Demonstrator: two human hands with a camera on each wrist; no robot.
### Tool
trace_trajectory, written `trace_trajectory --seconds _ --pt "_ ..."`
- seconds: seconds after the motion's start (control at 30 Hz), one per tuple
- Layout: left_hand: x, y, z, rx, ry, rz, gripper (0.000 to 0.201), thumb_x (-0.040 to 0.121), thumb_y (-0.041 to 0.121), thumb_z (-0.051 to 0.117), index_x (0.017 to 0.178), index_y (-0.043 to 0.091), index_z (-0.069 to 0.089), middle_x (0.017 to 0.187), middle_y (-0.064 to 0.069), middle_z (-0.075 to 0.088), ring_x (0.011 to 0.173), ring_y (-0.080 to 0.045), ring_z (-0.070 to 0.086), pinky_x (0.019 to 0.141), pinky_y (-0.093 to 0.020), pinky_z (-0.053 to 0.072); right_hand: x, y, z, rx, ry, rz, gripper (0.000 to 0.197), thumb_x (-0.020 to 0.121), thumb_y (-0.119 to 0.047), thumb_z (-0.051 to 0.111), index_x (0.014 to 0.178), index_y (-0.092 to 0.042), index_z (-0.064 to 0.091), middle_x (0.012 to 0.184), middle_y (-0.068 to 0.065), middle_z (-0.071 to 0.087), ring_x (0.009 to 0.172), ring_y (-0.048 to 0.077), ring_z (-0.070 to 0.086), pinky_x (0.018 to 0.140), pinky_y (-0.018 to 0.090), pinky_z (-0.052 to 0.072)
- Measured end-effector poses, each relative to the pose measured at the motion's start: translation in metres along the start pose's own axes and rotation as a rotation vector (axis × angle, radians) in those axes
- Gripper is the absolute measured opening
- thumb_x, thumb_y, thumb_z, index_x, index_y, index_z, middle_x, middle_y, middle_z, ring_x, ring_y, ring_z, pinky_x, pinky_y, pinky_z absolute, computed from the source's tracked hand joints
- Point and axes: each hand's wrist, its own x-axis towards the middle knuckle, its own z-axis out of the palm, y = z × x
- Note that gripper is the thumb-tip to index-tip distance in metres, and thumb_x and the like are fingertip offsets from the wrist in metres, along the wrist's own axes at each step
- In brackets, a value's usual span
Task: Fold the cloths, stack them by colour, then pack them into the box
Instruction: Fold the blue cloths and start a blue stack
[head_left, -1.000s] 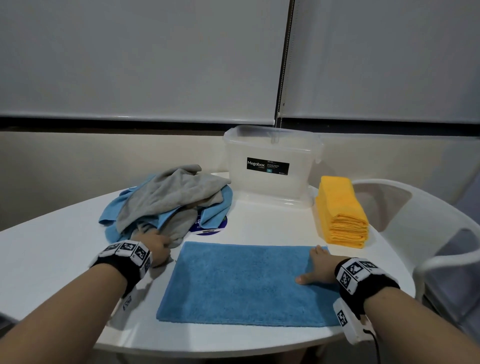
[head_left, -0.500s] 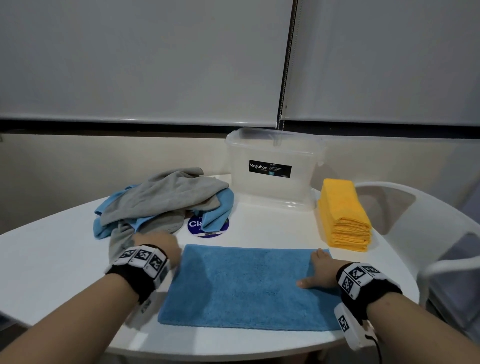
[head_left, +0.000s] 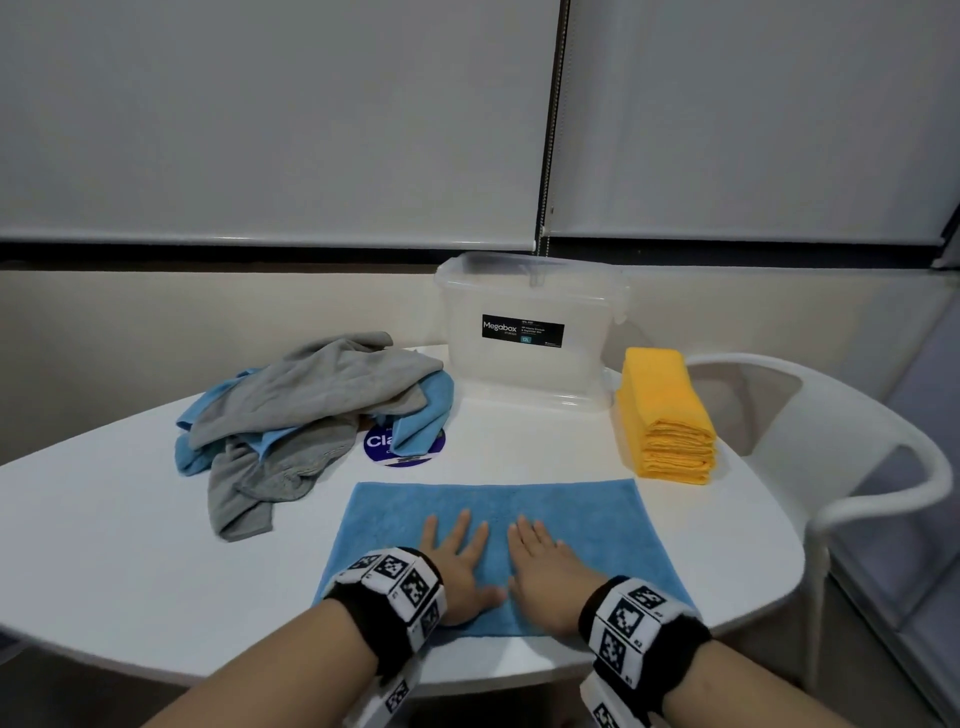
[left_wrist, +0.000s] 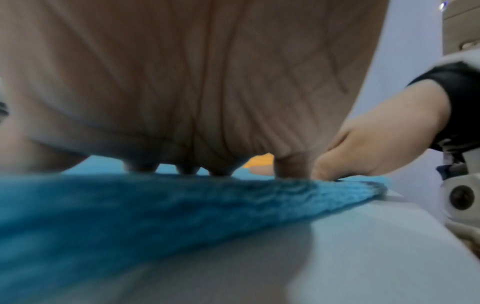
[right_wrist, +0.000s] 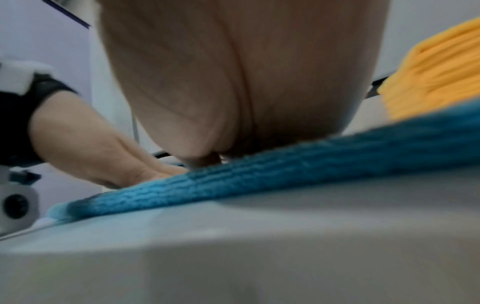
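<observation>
Overhead, both hands, left hand (head_left: 460, 564) and right hand (head_left: 540, 569), lie spread flat side by side on one blue cloth (head_left: 587, 514) at the desk (head_left: 104, 545) near edge; bare desktop flanks it. Beyond: one box (head_left: 524, 374), one yellow stack (head_left: 665, 415), one crumpled pile (head_left: 306, 405). Wrist views show palms pressing the cloth.

A flat blue terry cloth (head_left: 571, 514) lies at the front of the round white table (head_left: 104, 545). Behind it stands the clear plastic box (head_left: 530, 374), with a heap of grey and blue cloths (head_left: 311, 395) to its left and a stack of folded yellow cloths (head_left: 665, 415) to its right.
</observation>
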Motion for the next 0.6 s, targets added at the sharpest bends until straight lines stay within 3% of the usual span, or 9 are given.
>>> trace_trajectory --seconds 0.07,0.13,0.17,0.2,0.27,0.33,0.37,0.6 --pt "-0.001 -0.018 0.008 -0.042 -0.038 -0.026 0.088 0.088 0.072 0.030 0.150 0.031 -0.017 0.156 0.009 -0.025 0.144 -0.030 -0.022 0.116 -0.053 -0.003 -0.003 0.010 0.006 0.018 0.030 0.002 0.074 0.100 -0.050 0.022 0.151 -0.007 -0.008 0.159 0.009 -0.016 0.147 0.023 -0.013 0.119 0.039 -0.002" --pt "-0.002 -0.039 0.013 -0.035 -0.042 -0.044 0.096 0.078 0.083 0.025 0.148 0.035 -0.019 0.154 0.015 -0.027 0.145 -0.023 -0.020 0.114 -0.059 0.001 -0.009 0.024 0.010 0.016 0.087 -0.015 0.107 0.071 -0.080 0.000 0.152 -0.010 -0.008 0.159 0.005 -0.015 0.147 0.021 -0.013 0.118 0.039 -0.003" --pt "-0.006 -0.048 0.013 -0.025 -0.031 -0.050 0.098 0.075 0.086 0.022 0.148 0.036 -0.019 0.154 0.016 -0.027 0.146 -0.020 -0.018 0.114 -0.059 0.003 -0.013 0.033 0.013 0.016 0.130 -0.017 0.119 0.056 -0.083 -0.011 0.152 -0.012 -0.007 0.160 0.003 -0.014 0.147 0.019 -0.013 0.118 0.038 -0.004" --pt "-0.008 -0.057 0.014 -0.022 -0.015 -0.048 0.098 0.076 0.085 0.021 0.149 0.034 -0.018 0.155 0.015 -0.026 0.146 -0.018 -0.017 0.115 -0.057 0.003 -0.018 0.042 0.016 0.015 0.179 -0.012 0.125 0.048 -0.082 -0.018 0.152 -0.014 -0.007 0.160 0.002 -0.014 0.147 0.019 -0.013 0.118 0.037 -0.005" --pt "-0.015 -0.071 0.015 -0.034 0.008 -0.029 0.114 0.063 0.095 0.011 0.150 0.027 -0.017 0.157 0.009 -0.024 0.147 -0.020 -0.015 0.118 -0.051 0.002 -0.026 0.063 0.024 0.016 0.257 0.039 0.132 0.043 -0.085 -0.029 0.153 -0.015 -0.006 0.160 0.001 -0.011 0.147 0.018 -0.012 0.117 0.035 -0.005" --pt "-0.021 -0.081 0.017 -0.035 0.007 -0.011 0.149 0.026 0.102 -0.010 0.150 0.021 -0.017 0.157 0.004 -0.023 0.147 -0.021 -0.015 0.119 -0.045 0.001 -0.034 0.079 0.026 0.030 0.287 0.104 0.137 0.040 -0.086 -0.034 0.153 -0.015 -0.004 0.161 0.001 -0.008 0.148 0.017 -0.009 0.118 0.033 -0.004" --pt "-0.023 -0.085 0.020 -0.038 0.020 -0.010 0.156 0.018 0.101 -0.015 0.150 0.019 -0.018 0.157 0.003 -0.023 0.147 -0.020 -0.015 0.119 -0.044 0.000 -0.037 0.085 0.026 0.031 0.295 0.125 0.138 0.039 -0.086 -0.036 0.153 -0.015 -0.003 0.161 0.001 -0.007 0.148 0.017 -0.008 0.118 0.032 -0.003" --pt "-0.022 -0.101 0.031 -0.101 0.105 -0.011 0.151 0.025 0.101 -0.015 0.150 0.017 -0.017 0.158 0.004 -0.021 0.147 -0.015 -0.015 0.119 -0.044 -0.001 -0.040 0.087 0.022 0.055 0.283 0.129 0.133 0.046 -0.085 -0.030 0.153 -0.011 -0.001 0.161 0.004 -0.004 0.148 0.018 -0.004 0.119 0.032 -0.001"
